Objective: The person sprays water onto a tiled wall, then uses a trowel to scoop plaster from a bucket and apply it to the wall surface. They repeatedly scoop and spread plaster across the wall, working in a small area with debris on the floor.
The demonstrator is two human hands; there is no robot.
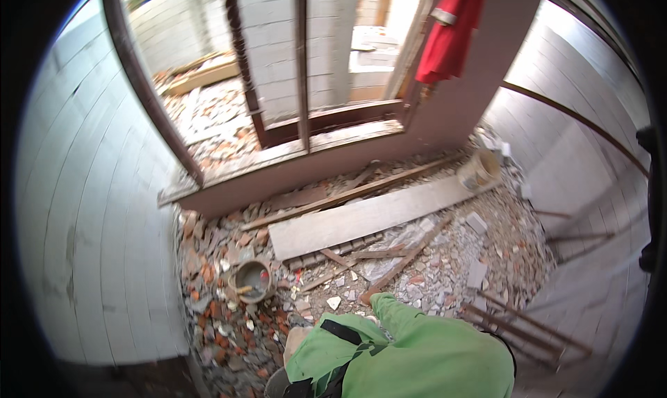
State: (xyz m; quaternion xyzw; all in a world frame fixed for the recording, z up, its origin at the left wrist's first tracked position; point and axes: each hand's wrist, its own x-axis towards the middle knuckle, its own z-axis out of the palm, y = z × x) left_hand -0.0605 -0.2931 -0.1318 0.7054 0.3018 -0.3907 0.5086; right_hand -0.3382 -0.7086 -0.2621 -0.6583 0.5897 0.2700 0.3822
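Observation:
My green-sleeved right arm reaches forward from the lower edge. My right hand [367, 297] is small in view at the near end of a narrow wooden strip [411, 257], and its fingers look closed on it. The strip slants away to the right over broken rubble. My left hand does not show; the green shirt [431, 360] covers that side. To the left of my right hand a round bucket [267, 293] stands on the rubble, with a yellowish-handled tool and some grey material inside.
A long pale board [368, 217] lies across the rubble, with a timber beam [347, 195] behind it. A dirty white bucket [479, 170] stands at its right end. Window frames [303, 64] rise ahead; a red garment [451, 36] hangs beside them. Block walls [104, 203] flank both sides.

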